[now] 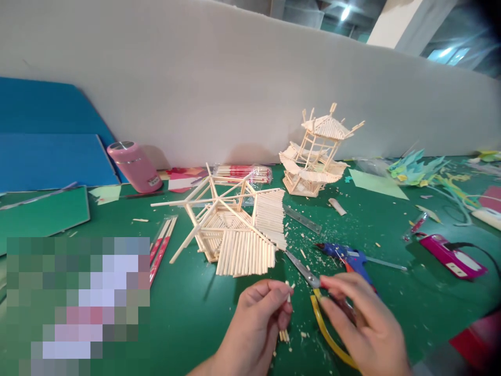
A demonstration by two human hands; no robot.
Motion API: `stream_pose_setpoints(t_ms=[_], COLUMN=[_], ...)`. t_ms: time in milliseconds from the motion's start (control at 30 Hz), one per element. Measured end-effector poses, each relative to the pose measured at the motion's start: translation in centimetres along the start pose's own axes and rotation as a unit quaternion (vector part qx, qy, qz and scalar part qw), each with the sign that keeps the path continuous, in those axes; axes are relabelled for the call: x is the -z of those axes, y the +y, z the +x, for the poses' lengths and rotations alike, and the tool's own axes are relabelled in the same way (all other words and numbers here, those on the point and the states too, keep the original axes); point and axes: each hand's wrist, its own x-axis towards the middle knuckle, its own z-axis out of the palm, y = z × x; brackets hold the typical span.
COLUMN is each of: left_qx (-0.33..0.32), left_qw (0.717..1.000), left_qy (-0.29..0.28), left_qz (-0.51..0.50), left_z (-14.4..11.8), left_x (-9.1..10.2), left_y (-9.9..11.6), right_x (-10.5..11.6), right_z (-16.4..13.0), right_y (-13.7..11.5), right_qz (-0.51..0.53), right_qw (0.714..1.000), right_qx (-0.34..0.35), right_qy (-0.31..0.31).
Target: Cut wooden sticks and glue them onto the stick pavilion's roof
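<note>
Left hand (258, 318) gripping short sticks (285, 334), right hand (364, 324) on scissors (309, 277)

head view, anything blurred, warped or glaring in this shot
Head view: a pixelated block hides the lower left; the white wall's top edge bows, wide-lens distortion; a ceiling light glares at top; the top right corner is dark; the left hand holding small sticks and the right hand on yellow-handled scissors look slightly soft; shadows on the green mat are faint.

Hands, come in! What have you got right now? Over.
Left hand pinching short sticks. Right hand on yellow-handled scissors. Half-built stick roof just ahead, glue gun beside.
</note>
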Motion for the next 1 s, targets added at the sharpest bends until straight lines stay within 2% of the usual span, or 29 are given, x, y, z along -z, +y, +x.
stream_pose_setpoints(t_ms=[67,167,433,533,667,1000], left_qx=[0.006,0.017,0.024,0.015,-0.007,-0.057], left_qw=[1.0,0.999,0.996,0.997,0.998,0.996], left_qy=[-0.008,-0.03,-0.069,-0.069,-0.064,-0.025], left_qz=[-0.005,-0.016,-0.044,-0.032,-0.018,-0.07], left_z=[-0.2,-0.3,-0.2,-0.3,-0.3,-0.6], left_x=[-0.2,-0.3,-0.5,-0.3,0.2,-0.1], left_y=[0.0,0.1,0.5,0.5,0.3,1.3], right_x=[-1.2,-2.1,-2.1,-2.2,-2.6,-3.8], right_z=[0.2,0.7,1.7,2.4,3.9,5.3], right_y=[-1.4,-1.9,-1.7,-1.8,-2.0,-1.9], right_qz=[0.043,0.065,0.069,0.057,0.037,0.023], right_qw=[0.998,0.994,0.988,0.984,0.984,0.977], right_qx=[0.034,0.065,0.127,0.163,0.172,0.21], right_qy=[-0.039,-0.052,-0.058,-0.047,-0.026,-0.03])
